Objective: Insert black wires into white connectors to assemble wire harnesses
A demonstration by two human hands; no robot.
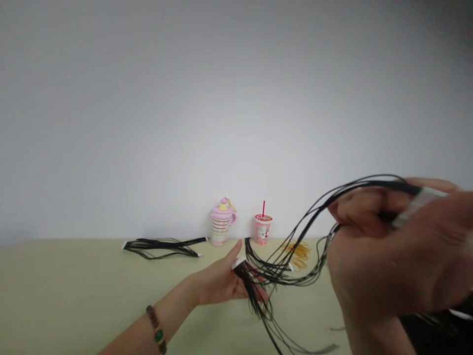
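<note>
We're looking fwd & down at a pale green table [62, 291] against a plain white wall [236, 108]. Our right hand [384, 251], large & close at right of frame, is curled shut, fingers pinching a white connector [419, 204] at one end of a black wire harness [284, 271]. The harness's thin strands arc down & left across the centre of the frame to our left hand [218, 278], which is half open, fingers loosely spread, w/ a second white connector [238, 263] at the fingertips. We can't tell if that hand truly grips it or the strands just lie across it. A wooden bead bracelet w/ a green stone [158, 335] sits on the left wrist.

Step in hand, as we judge it: handling one harness between both hands, ends held apart. Loose strands hang below the left hand, so the next move calls for keeping them untangled.

At the table's far edge, L to R: another black wire harness [162, 248], a pink striped tumbler [221, 224], a pink cup w/ red straw [262, 229], yellow rubber bands [298, 255].
</note>
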